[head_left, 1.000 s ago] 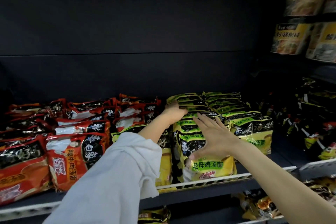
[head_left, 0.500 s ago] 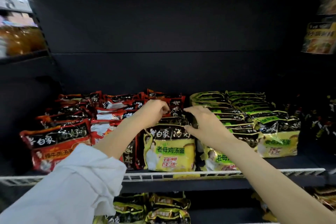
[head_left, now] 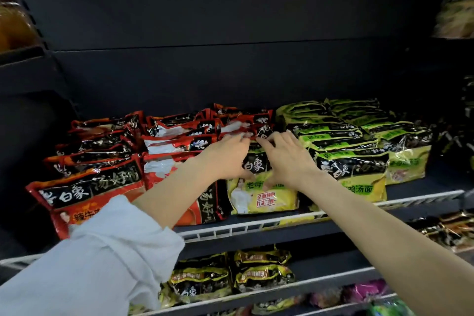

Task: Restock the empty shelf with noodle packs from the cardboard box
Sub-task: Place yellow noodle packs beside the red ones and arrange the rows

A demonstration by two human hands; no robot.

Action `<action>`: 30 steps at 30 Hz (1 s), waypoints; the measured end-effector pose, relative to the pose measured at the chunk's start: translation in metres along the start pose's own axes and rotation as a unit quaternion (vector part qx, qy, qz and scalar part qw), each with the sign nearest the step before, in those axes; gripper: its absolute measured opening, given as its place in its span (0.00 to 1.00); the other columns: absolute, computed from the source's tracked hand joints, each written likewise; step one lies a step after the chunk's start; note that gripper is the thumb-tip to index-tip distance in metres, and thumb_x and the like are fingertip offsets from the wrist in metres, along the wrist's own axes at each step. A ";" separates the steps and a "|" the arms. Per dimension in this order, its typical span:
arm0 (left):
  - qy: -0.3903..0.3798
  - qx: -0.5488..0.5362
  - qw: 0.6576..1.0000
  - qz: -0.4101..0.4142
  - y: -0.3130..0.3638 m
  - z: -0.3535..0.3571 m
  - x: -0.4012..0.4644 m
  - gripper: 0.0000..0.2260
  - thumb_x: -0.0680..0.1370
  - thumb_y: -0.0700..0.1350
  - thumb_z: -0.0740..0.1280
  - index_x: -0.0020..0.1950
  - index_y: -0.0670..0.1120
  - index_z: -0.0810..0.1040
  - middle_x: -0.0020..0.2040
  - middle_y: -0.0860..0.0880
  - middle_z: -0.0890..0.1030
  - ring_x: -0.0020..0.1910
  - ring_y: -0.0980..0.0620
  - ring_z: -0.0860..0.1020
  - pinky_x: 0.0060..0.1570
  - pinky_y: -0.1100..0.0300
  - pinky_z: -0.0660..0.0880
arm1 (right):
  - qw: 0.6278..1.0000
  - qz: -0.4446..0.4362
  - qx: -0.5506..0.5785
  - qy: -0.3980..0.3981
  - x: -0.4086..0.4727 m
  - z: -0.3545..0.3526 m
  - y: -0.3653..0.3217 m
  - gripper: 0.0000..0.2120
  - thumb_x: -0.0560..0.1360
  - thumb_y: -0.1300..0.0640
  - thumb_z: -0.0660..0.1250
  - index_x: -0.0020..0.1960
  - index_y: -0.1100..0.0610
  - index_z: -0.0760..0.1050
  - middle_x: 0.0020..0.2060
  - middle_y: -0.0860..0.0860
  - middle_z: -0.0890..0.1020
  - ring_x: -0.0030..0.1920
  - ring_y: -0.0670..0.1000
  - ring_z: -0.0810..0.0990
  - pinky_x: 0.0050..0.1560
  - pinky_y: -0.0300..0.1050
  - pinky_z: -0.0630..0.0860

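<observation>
Both your hands, left (head_left: pixel 228 159) and right (head_left: pixel 287 159), fingers spread, press the yellow-and-black plastic noodle pack (head_left: pixel 261 192); square it upright behind the white wire shelf rail (head_left: pixel 256 228).

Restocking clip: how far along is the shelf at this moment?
Mostly done: red packs and yellow packs fill the shelf. In hand: left hand and right hand rest on the front middle yellow pack, settling it. Left: cannot tell; the cardboard box is out of view.
</observation>
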State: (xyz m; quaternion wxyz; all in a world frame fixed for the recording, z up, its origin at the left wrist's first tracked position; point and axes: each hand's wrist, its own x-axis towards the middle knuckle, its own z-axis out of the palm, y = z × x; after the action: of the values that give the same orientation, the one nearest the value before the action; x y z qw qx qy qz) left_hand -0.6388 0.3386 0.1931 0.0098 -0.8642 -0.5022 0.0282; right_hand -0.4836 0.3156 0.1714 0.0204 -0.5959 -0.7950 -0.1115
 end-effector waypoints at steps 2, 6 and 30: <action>0.042 -0.036 0.998 0.005 0.001 -0.005 0.004 0.35 0.73 0.57 0.69 0.74 0.43 0.62 0.72 0.45 0.66 0.71 0.46 0.65 0.66 0.51 0.69 | 1.000 0.008 -0.009 0.018 0.004 0.002 0.003 0.55 0.61 0.38 0.76 0.77 0.54 0.51 0.65 0.54 0.66 0.69 0.56 0.63 0.76 0.52 0.48; 0.143 -0.097 0.985 0.004 -0.003 -0.014 0.012 0.17 0.79 0.45 0.59 0.67 0.44 0.73 0.67 0.46 0.72 0.67 0.47 0.70 0.63 0.54 0.69 | 1.000 0.009 -0.006 0.028 0.006 0.005 0.005 0.52 0.62 0.40 0.76 0.76 0.54 0.53 0.65 0.54 0.64 0.68 0.55 0.62 0.73 0.49 0.54; -0.016 -0.142 0.987 -0.076 -0.018 -0.024 0.084 0.21 0.76 0.49 0.67 0.66 0.45 0.67 0.64 0.44 0.71 0.57 0.46 0.72 0.52 0.56 0.71 | 0.999 0.003 0.036 -0.012 0.008 0.004 0.002 0.56 0.62 0.44 0.78 0.76 0.59 0.47 0.72 0.55 0.57 0.74 0.55 0.54 0.75 0.47 0.50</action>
State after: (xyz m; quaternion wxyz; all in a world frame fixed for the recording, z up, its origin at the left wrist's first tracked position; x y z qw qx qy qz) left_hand -0.6117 0.4210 0.2141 -0.1190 -0.8158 -0.5651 -0.0307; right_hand -0.4839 0.3246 0.1688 0.0323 -0.5983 -0.7971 -0.0751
